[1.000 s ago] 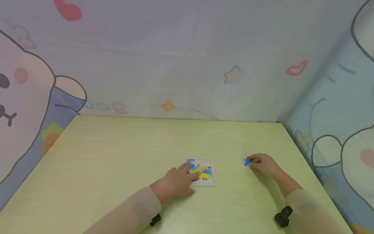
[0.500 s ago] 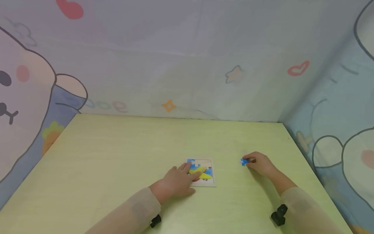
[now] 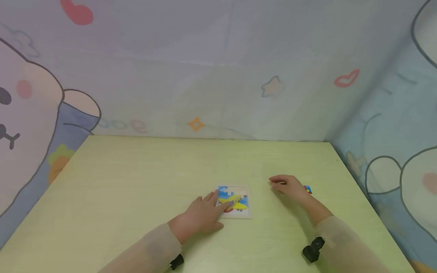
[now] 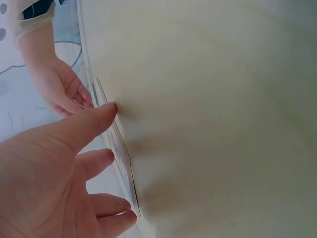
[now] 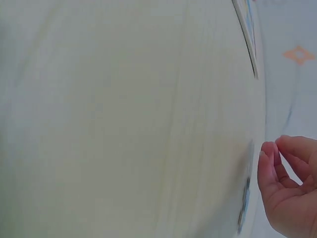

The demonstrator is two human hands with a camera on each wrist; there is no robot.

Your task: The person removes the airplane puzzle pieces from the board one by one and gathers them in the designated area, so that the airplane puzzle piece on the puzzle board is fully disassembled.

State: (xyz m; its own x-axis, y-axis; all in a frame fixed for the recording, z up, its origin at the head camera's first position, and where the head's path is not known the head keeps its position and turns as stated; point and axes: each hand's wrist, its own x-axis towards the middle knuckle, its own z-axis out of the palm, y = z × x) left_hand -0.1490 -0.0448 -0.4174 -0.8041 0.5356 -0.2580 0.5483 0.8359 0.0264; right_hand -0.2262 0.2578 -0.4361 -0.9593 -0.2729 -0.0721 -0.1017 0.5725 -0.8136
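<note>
My left hand [image 3: 201, 216] lies with fingers spread over the left side of a square airplane jigsaw puzzle [image 3: 244, 214] in a pale frame. The yellow plane and blue sky show beside the fingers, and a bare patch shows at the upper right. Right of the frame, my right hand [image 3: 290, 188] is above the table, thumb and fingertips together. A thin pale edge of a puzzle piece [image 4: 78, 103] shows between its fingers in the left wrist view; its face is hidden. Just behind this hand lies a blue and red puzzle piece [image 3: 308, 189].
The pale yellow-green table [image 3: 136, 170] backs onto a cartoon-printed cloth wall [image 3: 205, 76]. Another printed cloth [image 3: 392, 113] borders the right side. A dark camera mount [image 3: 313, 249] sits at the right sleeve.
The right hand has moved left toward the puzzle; the blue piece face seen in its fingers earlier is hidden now. A blue and red piece has come into view behind it. The left hand barely shifted.
</note>
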